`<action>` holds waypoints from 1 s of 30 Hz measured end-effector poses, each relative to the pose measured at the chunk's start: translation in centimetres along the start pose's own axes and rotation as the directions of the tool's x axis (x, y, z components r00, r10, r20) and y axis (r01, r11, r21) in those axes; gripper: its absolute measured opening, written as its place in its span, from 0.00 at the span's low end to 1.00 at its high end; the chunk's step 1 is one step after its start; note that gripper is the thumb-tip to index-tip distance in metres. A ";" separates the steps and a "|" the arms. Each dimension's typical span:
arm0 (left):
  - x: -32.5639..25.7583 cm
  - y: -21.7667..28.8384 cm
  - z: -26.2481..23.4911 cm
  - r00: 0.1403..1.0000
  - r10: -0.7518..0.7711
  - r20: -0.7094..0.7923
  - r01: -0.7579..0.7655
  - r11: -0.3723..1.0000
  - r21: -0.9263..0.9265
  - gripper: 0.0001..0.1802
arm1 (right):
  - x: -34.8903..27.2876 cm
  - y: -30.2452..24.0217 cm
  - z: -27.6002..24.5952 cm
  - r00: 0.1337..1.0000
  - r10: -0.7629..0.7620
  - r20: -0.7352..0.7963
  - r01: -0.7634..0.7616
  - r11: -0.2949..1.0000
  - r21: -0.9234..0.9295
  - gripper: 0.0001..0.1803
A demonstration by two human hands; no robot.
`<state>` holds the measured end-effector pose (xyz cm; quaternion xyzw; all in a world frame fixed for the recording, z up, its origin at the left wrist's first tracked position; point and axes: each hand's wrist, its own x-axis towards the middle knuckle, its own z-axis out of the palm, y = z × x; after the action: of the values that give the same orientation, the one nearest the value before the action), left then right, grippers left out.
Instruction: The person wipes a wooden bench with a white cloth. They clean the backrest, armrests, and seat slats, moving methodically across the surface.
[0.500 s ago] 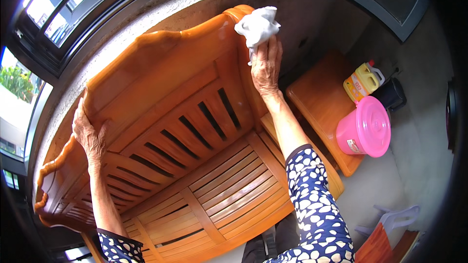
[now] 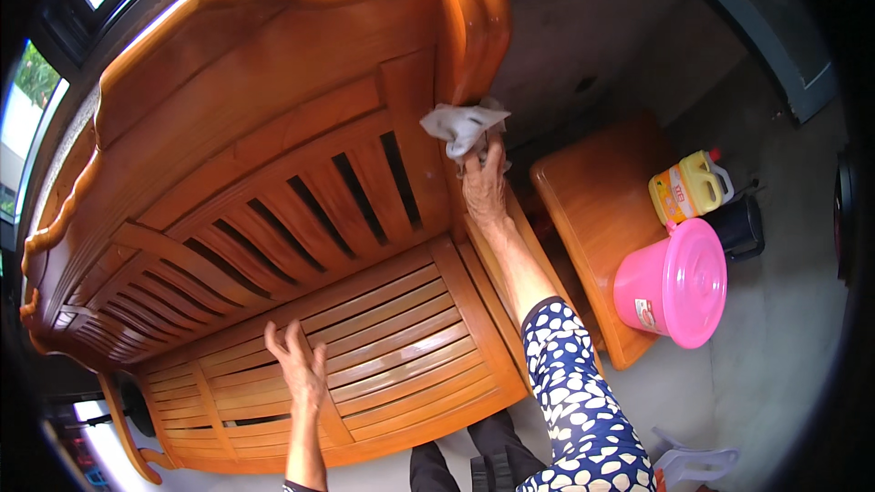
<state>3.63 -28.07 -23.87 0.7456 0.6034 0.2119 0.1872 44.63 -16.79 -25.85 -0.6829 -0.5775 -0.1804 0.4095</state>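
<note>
A varnished wooden bench (image 2: pixel 273 73) with a wavy top rail and a slatted back and seat stretches across the view. My right hand (image 2: pixel 485 189) grips a crumpled white cloth (image 2: pixel 463 126) against the right end post of the backrest, below its rounded top. Part of the cloth hangs beneath my fingers. My left hand (image 2: pixel 299 369) is over the middle of the slatted seat, fingers spread and nothing in them. Whether its fingertips touch the slats I cannot tell.
Right of the bench stands a wooden side table (image 2: pixel 592 210). On it are a pink lidded bucket (image 2: pixel 652 287) and a yellow jug (image 2: pixel 679 189), with a black container (image 2: pixel 736 226) beside them. A pale plastic stool (image 2: pixel 697 463) is at the lower right. Windows line the left.
My right hand has brought the cloth down from the top of the end post. My left hand has let go of the top rail and moved down over the seat. The view has shifted.
</note>
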 end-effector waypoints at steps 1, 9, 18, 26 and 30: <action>-2.2 0.2 1.6 0.998 -0.057 0.039 0.059 0.997 -0.048 0.31 | -1.1 0.6 0.1 1.000 -0.006 0.028 0.006 1.000 -0.004 0.20; -12.1 2.8 6.8 0.948 -0.130 0.290 0.217 0.931 -0.292 0.26 | -11.1 1.3 -0.5 0.935 0.049 0.352 -0.009 0.993 -0.116 0.20; -14.8 3.0 5.4 0.908 -0.209 0.364 0.332 0.887 -0.320 0.23 | 6.1 -6.4 -4.6 0.834 -0.547 -0.076 0.511 0.816 -0.271 0.14; -17.1 3.1 9.1 0.897 -0.235 0.376 0.375 0.854 -0.360 0.22 | 9.6 -4.2 -0.1 0.760 -0.615 0.210 0.587 0.511 -0.627 0.10; -17.6 3.7 9.7 0.850 -0.285 0.442 0.457 0.816 -0.353 0.22 | 5.9 -3.8 2.7 0.777 -0.559 0.291 0.589 0.479 -0.651 0.15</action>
<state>8.69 -46.31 -31.66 0.5737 0.6283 0.1586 0.5011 42.02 -10.97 -21.91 -0.5561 -0.6625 -0.5016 0.0168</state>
